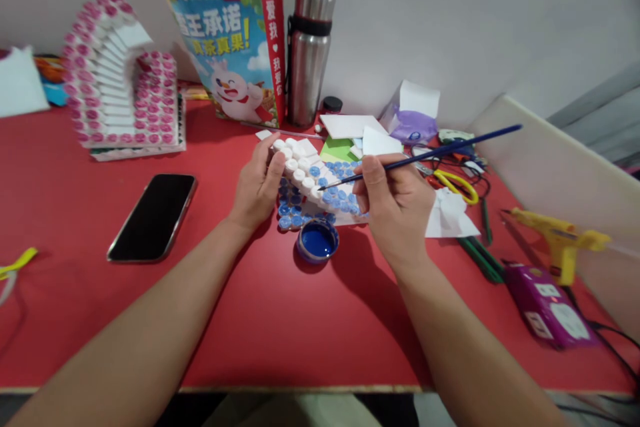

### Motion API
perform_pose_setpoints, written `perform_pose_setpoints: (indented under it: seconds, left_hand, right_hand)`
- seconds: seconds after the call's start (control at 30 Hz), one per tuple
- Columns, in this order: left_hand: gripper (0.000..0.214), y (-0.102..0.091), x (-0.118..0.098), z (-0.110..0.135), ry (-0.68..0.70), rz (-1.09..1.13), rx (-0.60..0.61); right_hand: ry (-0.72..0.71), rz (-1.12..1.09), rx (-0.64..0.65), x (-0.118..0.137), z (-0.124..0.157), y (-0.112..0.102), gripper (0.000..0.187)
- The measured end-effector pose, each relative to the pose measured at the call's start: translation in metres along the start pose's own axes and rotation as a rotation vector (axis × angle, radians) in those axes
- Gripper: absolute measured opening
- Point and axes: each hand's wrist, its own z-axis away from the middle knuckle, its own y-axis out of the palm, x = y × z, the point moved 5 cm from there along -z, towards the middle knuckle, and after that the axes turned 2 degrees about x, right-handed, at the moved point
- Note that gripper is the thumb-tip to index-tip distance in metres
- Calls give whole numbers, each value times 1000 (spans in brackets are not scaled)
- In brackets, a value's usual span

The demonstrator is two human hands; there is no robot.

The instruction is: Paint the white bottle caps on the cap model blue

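Observation:
My right hand (pixel 397 203) pinches a thin blue paintbrush (pixel 453 148), its tip down at the rolled paper pieces of a craft model (pixel 300 177). Part of the model's rolls are white and part are painted blue. Around the model's left end, my left hand (pixel 257 187) is closed, thumb on top and fingers partly hidden behind it. Just in front of the model stands a small round pot of dark blue paint (pixel 318 241). Some blue-painted rolls show underneath and beside the tilted white section.
A phone (pixel 153 217) lies to the left, behind it a pink and white paper model (pixel 120 80). At the back stand a printed bag (pixel 235 33) and a steel flask (pixel 310 57). Yellow scissors (pixel 457 187), a glue gun (pixel 560 240) and a purple box (pixel 547 307) are at right.

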Motion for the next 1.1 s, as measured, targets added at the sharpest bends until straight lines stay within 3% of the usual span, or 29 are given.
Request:
perform_pose_setpoints:
  seconds: [0.7,1.1]
  left_hand:
    - [84,0,1,0,-20,18,8]
    - [87,0,3,0,-17,24,2]
  right_hand:
    - [-28,-58,-50,-3,-2,-5,50]
    - [-7,-70,-8,-2,-1,1,51]
